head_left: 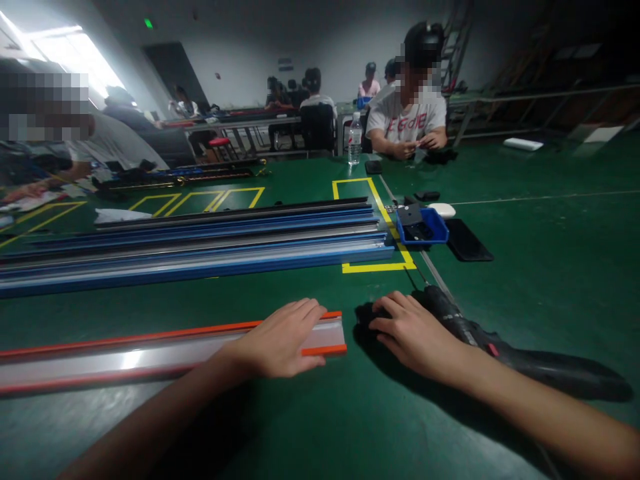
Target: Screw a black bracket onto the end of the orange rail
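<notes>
My left hand (pixel 287 339) is wrapped over the right end of a long channel (pixel 150 355) with orange edges and a pale middle, thumb at the near edge and fingers over the far one. To its right, my right hand (pixel 407 330) has its fingers bent at a small black object (pixel 366 315), partly hidden under the fingertips; whether it is gripped is not clear. Beside that hand a black power drill (pixel 500 353) lies on the green table, its bit pointing away toward the yellow tape.
Blue and black long profiles (pixel 250 250) lie across the table beyond the channel. A blue bin (pixel 424 227) with black parts, a dark phone (pixel 470 240) and a bottle (pixel 355 140) stand farther back. People sit around.
</notes>
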Action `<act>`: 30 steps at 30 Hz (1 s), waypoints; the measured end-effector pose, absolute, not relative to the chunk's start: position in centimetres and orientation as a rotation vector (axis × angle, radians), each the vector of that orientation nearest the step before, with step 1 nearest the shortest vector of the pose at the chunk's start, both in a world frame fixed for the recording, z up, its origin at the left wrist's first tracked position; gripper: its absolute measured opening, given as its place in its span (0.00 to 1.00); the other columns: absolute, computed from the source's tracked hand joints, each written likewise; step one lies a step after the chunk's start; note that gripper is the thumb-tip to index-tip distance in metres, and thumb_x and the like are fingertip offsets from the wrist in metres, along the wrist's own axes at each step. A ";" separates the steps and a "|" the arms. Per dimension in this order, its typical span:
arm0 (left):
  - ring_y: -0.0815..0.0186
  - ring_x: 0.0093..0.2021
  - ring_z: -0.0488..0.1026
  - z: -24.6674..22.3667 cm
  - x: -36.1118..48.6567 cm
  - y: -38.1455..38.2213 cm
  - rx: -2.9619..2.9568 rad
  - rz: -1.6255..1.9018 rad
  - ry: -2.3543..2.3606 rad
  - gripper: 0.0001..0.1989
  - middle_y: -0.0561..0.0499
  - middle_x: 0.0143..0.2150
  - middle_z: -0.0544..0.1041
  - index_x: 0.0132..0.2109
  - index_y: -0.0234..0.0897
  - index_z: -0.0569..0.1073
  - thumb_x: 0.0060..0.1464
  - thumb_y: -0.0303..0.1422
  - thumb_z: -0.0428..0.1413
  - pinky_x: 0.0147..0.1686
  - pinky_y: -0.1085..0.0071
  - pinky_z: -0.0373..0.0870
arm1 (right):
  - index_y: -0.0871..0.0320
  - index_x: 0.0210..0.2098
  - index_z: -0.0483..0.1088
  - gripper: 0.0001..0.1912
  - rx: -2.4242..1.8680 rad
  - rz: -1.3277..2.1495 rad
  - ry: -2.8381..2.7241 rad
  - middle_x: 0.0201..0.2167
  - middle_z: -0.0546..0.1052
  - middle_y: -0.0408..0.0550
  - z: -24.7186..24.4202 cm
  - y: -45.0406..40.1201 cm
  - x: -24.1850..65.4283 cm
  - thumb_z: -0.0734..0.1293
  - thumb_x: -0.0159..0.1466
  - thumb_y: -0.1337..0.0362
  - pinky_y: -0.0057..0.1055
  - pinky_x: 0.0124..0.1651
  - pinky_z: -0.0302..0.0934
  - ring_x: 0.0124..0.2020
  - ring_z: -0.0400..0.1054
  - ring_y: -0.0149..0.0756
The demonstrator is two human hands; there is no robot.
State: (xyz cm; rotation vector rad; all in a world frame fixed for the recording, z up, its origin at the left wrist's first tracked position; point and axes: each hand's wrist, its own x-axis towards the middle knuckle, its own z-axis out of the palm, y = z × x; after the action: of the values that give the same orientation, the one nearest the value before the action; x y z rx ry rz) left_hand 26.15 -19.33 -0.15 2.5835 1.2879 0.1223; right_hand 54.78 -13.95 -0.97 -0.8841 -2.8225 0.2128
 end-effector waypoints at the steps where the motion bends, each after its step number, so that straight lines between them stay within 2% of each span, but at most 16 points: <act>1: 0.51 0.55 0.70 -0.1 26.1 -19.4 2.581 0.144 1.294 0.30 0.37 0.55 0.73 0.58 0.31 0.67 0.57 0.48 0.60 0.56 0.55 0.68 | 0.53 0.40 0.80 0.08 -0.870 0.209 -2.829 0.45 0.75 0.51 -0.9 -14.0 54.8 0.68 0.65 0.69 0.42 0.49 0.64 0.48 0.66 0.45; 6: 0.53 0.51 0.71 0.1 26.6 -19.6 2.569 0.202 1.347 0.28 0.39 0.51 0.73 0.56 0.33 0.68 0.57 0.49 0.58 0.52 0.56 0.69 | 0.55 0.37 0.78 0.07 -0.853 0.170 -2.817 0.41 0.76 0.50 -0.4 -14.0 54.7 0.67 0.66 0.69 0.38 0.47 0.60 0.45 0.66 0.42; 10: 0.53 0.48 0.72 -0.4 26.5 -19.6 2.589 0.204 1.384 0.27 0.40 0.50 0.73 0.54 0.33 0.69 0.57 0.50 0.58 0.51 0.57 0.70 | 0.57 0.35 0.75 0.05 -1.120 0.080 -2.729 0.35 0.76 0.49 -0.1 -13.8 54.6 0.66 0.64 0.69 0.36 0.43 0.58 0.40 0.67 0.41; 13: 0.52 0.51 0.72 -1.0 26.3 -19.7 2.626 0.201 1.399 0.29 0.39 0.52 0.73 0.55 0.33 0.68 0.57 0.52 0.57 0.53 0.56 0.69 | 0.57 0.33 0.74 0.04 -1.292 -0.024 -2.685 0.32 0.76 0.49 0.0 -13.8 54.6 0.66 0.63 0.68 0.37 0.42 0.57 0.37 0.68 0.42; 16: 0.51 0.52 0.71 -0.9 26.1 -19.7 2.623 0.183 1.403 0.29 0.38 0.54 0.73 0.55 0.33 0.68 0.57 0.52 0.57 0.53 0.56 0.69 | 0.57 0.34 0.74 0.05 -1.319 -0.094 -2.637 0.33 0.77 0.49 0.1 -13.8 54.6 0.65 0.64 0.67 0.37 0.41 0.57 0.37 0.69 0.43; 23: 0.54 0.47 0.71 -0.1 26.5 -19.6 2.546 0.189 1.390 0.26 0.42 0.48 0.72 0.52 0.33 0.69 0.56 0.49 0.59 0.49 0.57 0.70 | 0.58 0.32 0.73 0.08 -1.430 -0.313 -2.715 0.32 0.78 0.52 -0.3 -13.3 54.7 0.63 0.66 0.67 0.38 0.39 0.58 0.36 0.72 0.45; 30: 0.51 0.53 0.70 -0.3 26.5 -19.4 2.484 0.125 1.402 0.27 0.39 0.52 0.72 0.53 0.32 0.67 0.57 0.49 0.58 0.54 0.53 0.68 | 0.58 0.31 0.72 0.12 -1.536 -0.363 -2.739 0.31 0.78 0.52 -0.5 -13.1 55.1 0.61 0.69 0.64 0.39 0.39 0.58 0.34 0.74 0.45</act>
State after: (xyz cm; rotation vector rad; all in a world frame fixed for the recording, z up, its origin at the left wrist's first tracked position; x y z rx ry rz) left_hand 26.46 -19.41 -0.31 2.4841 1.4021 0.1254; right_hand 55.05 -13.13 -0.46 -1.5357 -2.7385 -0.3633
